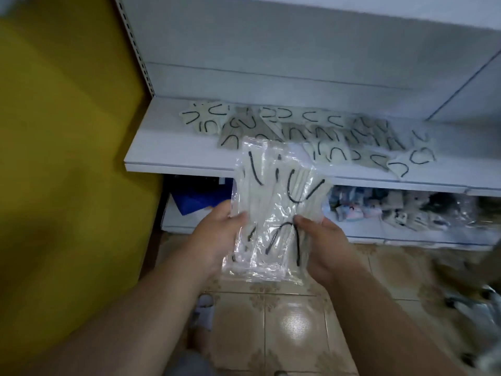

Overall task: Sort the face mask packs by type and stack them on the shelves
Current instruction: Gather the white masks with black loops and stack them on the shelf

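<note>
Fingers of the left hand (217, 234) and right hand (322, 245) grasp opposite edges of a clear mask pack (273, 213), held before the white shelf (168, 156). Further mask packs (311, 131) lie scattered on that shelf.

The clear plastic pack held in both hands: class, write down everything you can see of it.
The pack is a clear, crinkled, glossy plastic sleeve holding pale, off-white face masks with thin black ear loops. It looks sealed and full, tilted with its top end toward the white shelf and overlapping the shelf's front edge in view. The left hand grips its left side, the right hand its right side, thumbs on top. It hangs above the tiled floor.
</note>
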`<control>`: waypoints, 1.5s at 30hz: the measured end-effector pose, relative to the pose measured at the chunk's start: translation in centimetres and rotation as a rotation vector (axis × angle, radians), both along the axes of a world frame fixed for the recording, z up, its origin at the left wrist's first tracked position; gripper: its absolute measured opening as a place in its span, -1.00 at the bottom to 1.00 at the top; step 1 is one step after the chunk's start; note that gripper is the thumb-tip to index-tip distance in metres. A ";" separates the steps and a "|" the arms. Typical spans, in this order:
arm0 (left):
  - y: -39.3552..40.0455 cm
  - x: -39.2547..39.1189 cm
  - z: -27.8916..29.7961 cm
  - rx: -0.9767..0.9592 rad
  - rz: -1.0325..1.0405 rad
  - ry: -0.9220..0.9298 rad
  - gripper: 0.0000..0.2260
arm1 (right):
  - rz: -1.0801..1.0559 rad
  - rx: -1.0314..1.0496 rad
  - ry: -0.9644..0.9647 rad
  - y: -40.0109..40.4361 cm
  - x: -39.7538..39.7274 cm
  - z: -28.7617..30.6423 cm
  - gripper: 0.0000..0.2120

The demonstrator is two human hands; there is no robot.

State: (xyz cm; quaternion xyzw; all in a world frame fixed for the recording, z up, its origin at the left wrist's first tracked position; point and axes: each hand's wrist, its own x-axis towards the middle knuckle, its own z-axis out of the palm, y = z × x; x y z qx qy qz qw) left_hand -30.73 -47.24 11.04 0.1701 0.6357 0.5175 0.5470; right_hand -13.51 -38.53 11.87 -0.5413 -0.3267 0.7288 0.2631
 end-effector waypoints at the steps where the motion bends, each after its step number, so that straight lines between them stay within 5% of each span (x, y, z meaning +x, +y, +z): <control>1: -0.5 1.9 1.3 0.031 0.002 0.010 -0.86 | 0.001 0.018 0.016 -0.6 1.9 1.6 -0.83; 5: -2.1 8.9 6.6 0.143 -0.054 0.074 -0.65 | 0.053 0.169 -0.024 -2.6 7.7 7.3 -0.89; 12: -2.9 12.6 13.5 0.210 -0.003 0.074 -0.75 | -0.059 0.309 -0.020 -2.6 12.1 14.2 -0.94; 22: -1.7 8.5 21.7 0.372 0.096 0.142 -0.70 | -0.030 0.478 0.020 -0.9 7.4 22.9 -0.91; 30: 2.3 3.5 31.4 0.581 0.020 0.419 -0.70 | -0.111 0.700 0.169 1.4 1.8 32.4 -0.91; 37: 3.9 2.5 39.8 0.686 0.176 0.596 -0.74 | -0.040 0.883 0.210 2.9 0.0 40.4 -0.88; 45: 6.9 2.5 49.3 0.840 0.249 0.472 -0.73 | -0.022 1.163 0.081 7.3 -1.4 50.3 -0.90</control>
